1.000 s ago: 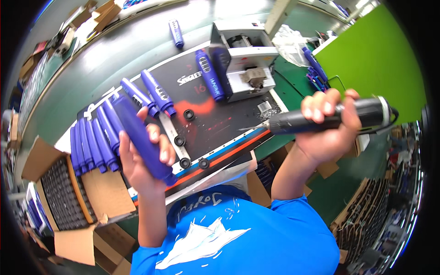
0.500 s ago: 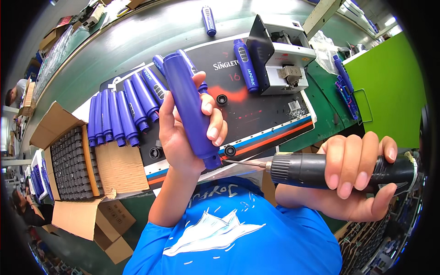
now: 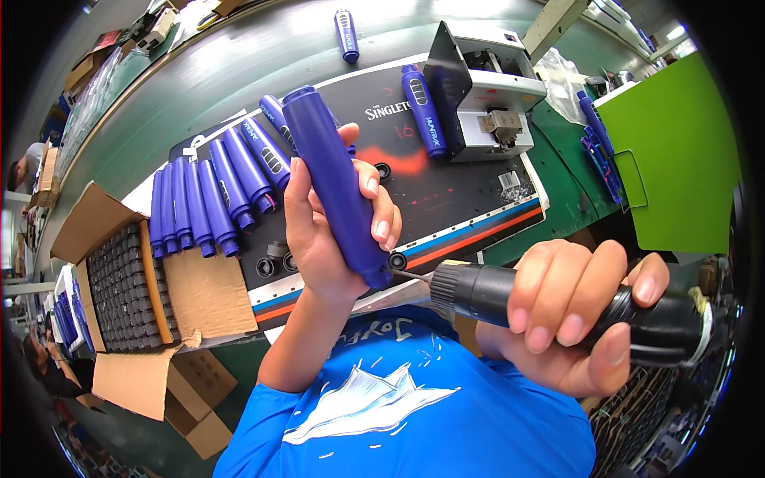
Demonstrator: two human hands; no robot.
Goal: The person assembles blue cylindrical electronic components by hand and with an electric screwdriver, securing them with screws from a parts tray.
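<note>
Here the left hand (image 3: 319, 247) is holding a purple tube (image 3: 331, 179) above the near edge of the black mat (image 3: 470, 191), its fingers wrapping snugly around the side and its narrow end tilting downward. The right hand (image 3: 570, 315) is clasping a black electric screwdriver (image 3: 486, 293), its slim bit (image 3: 410, 276) meeting that narrow end! Beyond, a row of tubes (image 3: 182, 205) is lying beside an open carton (image 3: 209, 295).

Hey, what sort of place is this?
Probably a factory or workshop assembly station: purple tubes lie in a row, a carton holds many matching black parts, and the right hand grips a black power screwdriver.
</note>
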